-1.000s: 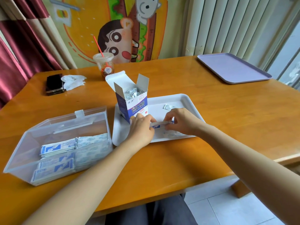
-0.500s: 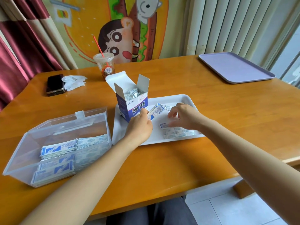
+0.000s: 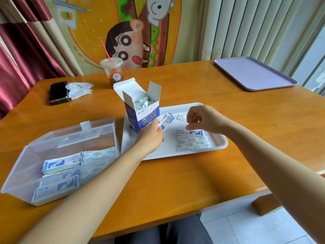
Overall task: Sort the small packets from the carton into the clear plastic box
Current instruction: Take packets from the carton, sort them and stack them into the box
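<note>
Orange table, white tray: left grip tight on packet stack, right grip loose, empty.

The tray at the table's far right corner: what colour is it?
Plain pale lilac; the tray shows clearly in the head view.

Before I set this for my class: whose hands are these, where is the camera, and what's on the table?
There is no machine here: a person works with bare hands, and the one camera sits on their head, looking down. On the wooden table a white tray carries an open carton holding small packets and a loose pile. The left hand has a few packets in its grip, beside the carton. The right hand hovers over the pile with curled fingers; whether it holds anything is unclear. At the left stands a clear box with packets stacked inside.
</note>
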The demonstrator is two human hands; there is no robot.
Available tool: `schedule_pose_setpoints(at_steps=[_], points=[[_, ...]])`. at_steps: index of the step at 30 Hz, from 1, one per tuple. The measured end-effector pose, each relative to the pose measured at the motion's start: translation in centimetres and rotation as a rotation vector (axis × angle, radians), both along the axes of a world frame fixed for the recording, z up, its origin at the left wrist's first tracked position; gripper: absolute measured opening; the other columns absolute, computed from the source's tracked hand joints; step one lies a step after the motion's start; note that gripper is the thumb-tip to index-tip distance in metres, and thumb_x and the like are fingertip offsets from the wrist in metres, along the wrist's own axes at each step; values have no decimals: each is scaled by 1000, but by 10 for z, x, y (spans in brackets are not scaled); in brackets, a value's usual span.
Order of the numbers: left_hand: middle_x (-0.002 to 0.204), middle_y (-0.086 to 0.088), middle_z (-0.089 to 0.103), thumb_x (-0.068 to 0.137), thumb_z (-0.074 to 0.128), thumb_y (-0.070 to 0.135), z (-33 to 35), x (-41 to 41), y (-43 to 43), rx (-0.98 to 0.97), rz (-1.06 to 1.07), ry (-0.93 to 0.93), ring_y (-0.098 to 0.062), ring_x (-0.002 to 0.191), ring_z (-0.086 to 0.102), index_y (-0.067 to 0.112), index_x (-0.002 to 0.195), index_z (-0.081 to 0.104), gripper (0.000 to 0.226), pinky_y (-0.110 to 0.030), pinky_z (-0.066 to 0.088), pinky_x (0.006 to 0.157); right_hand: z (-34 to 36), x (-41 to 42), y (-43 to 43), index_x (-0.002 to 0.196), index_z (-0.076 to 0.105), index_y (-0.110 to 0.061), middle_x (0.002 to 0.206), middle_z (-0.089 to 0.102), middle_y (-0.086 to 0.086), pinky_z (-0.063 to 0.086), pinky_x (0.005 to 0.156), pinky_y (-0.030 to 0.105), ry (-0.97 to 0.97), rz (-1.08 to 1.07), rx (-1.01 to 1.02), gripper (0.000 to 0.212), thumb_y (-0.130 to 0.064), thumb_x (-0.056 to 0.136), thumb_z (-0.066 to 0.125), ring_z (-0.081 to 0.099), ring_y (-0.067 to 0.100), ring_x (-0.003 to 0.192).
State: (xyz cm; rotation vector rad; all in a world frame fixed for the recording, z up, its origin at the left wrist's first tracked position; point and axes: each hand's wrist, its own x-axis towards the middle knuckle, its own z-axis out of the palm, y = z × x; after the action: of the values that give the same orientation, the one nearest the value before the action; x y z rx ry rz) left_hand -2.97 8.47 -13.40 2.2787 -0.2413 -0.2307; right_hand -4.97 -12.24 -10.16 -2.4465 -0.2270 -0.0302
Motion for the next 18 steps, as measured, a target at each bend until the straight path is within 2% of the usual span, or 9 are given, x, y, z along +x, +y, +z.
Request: schedule_pose_setpoints(at_steps=[2, 4, 6, 11, 14, 16, 18], points=[[76, -4, 62, 99, 31, 22, -1, 2, -1, -21, 4, 1, -25, 72, 52, 14, 110, 52, 25, -39, 50, 70, 2, -1, -2, 86, 63, -15, 81, 68, 3, 47, 64, 14, -11, 11, -33, 22, -10, 73, 80, 60, 7, 68], [75, -3, 62, 100, 31, 24, -2, 3, -3, -19, 4, 3, -25, 73, 53, 14, 109, 52, 26, -41, 52, 72, -4, -2, -2, 97, 63, -15, 86, 66, 0, 47, 70, 23, 29, 8, -197, 26, -20, 76, 78, 60, 13, 75], [79, -5, 64, 99, 32, 24, -2, 4, -4, -5, -1, 13, -23, 74, 53, 15, 111, 52, 25, -39, 52, 70, -12, -2, 1, 102, 64, -13, 88, 63, -1, 41, 69, 24, 38, -5, -362, 30, -26, 78, 76, 57, 14, 82], [87, -10, 65, 98, 33, 20, -2, 5, -5, 3, -9, 47, -18, 69, 54, 14, 117, 51, 27, -35, 50, 66, -13, 1, 4, 98, 68, -13, 84, 56, -3, 41, 65, 22, 127, -47, -305, 23, -23, 78, 74, 55, 14, 81], [89, -10, 65, 97, 33, 18, -1, 6, -5, 4, -8, 70, -14, 63, 54, 15, 116, 51, 27, -28, 46, 57, -12, 2, 5, 93, 65, -15, 87, 59, -1, 45, 67, 26, 159, -41, -304, 19, -21, 77, 74, 58, 17, 83], [85, -9, 65, 96, 32, 17, 1, 5, -5, -4, -12, 81, -14, 61, 52, 14, 115, 52, 27, -25, 41, 52, -12, 3, 6, 98, 62, -14, 93, 61, 2, 46, 64, 26, 172, -47, -267, 25, -18, 77, 74, 59, 17, 80], [82, -8, 63, 97, 33, 17, 2, 4, -6, -17, -18, 92, -17, 62, 52, 14, 116, 52, 27, -26, 41, 52, -11, 2, 7, 105, 58, -13, 92, 60, 1, 46, 59, 24, 182, -67, -223, 33, -15, 76, 74, 56, 16, 76]])
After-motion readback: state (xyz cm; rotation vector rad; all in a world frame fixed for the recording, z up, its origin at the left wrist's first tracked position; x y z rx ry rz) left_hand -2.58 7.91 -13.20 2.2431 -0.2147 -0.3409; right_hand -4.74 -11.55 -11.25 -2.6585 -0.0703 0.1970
